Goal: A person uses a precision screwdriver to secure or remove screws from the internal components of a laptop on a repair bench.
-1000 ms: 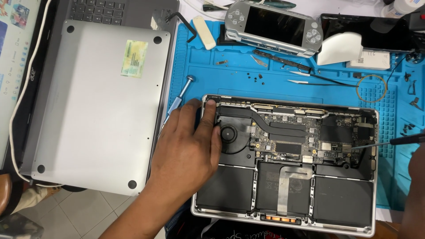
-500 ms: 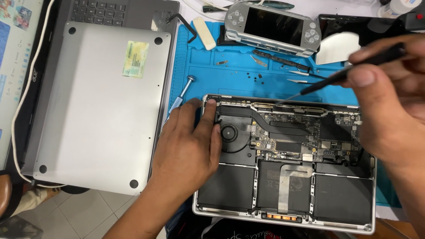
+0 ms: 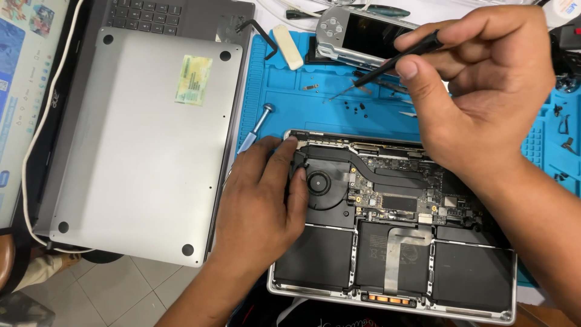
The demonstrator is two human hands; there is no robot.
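Laptop (image 3: 393,230) work looks partly done: its bottom cover (image 3: 145,145) is already off and lies to the left of the laptop, and tiny screws (image 3: 357,108) sit on the blue mat (image 3: 284,91) just above it. The left hand (image 3: 260,206) lies flat and open on the laptop's left side, beside the round fan (image 3: 318,183), holding nothing. The right hand (image 3: 478,91) is pinched shut around a thin black tool (image 3: 387,63) above the laptop, so the inside parts still look all in place.
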